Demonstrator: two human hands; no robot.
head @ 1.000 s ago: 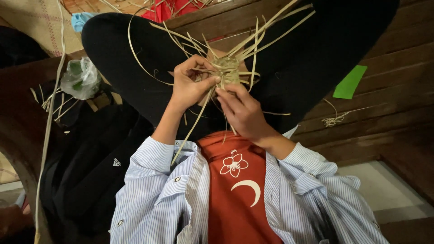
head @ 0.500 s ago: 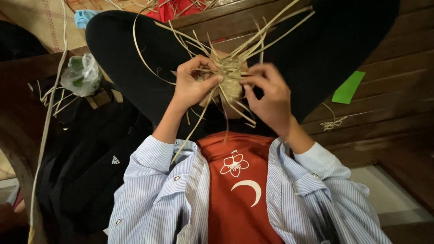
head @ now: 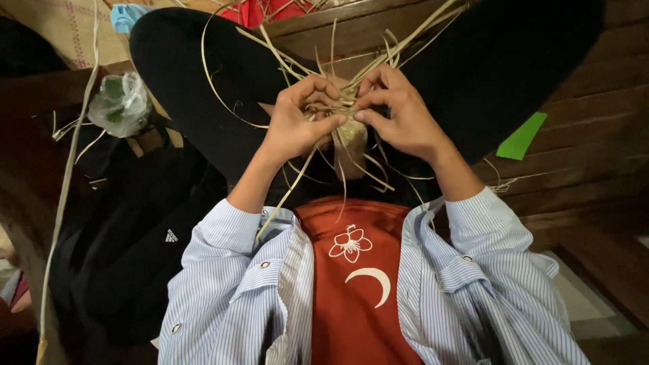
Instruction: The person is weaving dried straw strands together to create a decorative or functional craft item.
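Crumpled clear plastic bag [head: 120, 103] far left

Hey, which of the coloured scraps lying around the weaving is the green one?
The flat green scrap on the wooden floor beside the right hand; the blue and red ones lie at the top edge.

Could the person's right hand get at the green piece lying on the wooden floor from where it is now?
Probably yes. The green piece lies bare on the wooden floor on the right hand's side, nothing covering it. But that hand is pinching the woven straw piece with the left hand.

Dark wooden plank floor [head: 595, 145] carries a green paper scrap [head: 521, 137] and a black bag [head: 128, 250].
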